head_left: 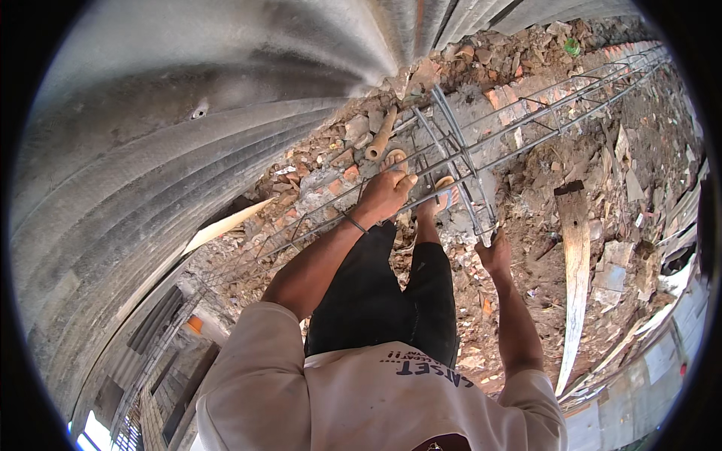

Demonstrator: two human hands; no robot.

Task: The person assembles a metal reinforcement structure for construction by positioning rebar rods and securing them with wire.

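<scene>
A long steel rebar cage [541, 120] runs slantwise from the lower left to the upper right over the rubble. Across it lies a short rebar cage [468, 188], its near end pointing toward me. My left hand [385, 197] is closed on a bar of the long cage, thumb sticking out to the right. At the near end of the short cage, my right hand [494, 254] has its fingers closed. Something small and dark shows at those fingers, too unclear to name. Both my sandalled feet stand beneath the bars.
Corrugated sheeting [188, 150] curves along the left and far side. A hollow pipe-like piece [381, 135] lies beyond my feet. To the right is a long wooden plank [575, 263], dark at its far end. Broken brick and stones cover the uneven ground [526, 301].
</scene>
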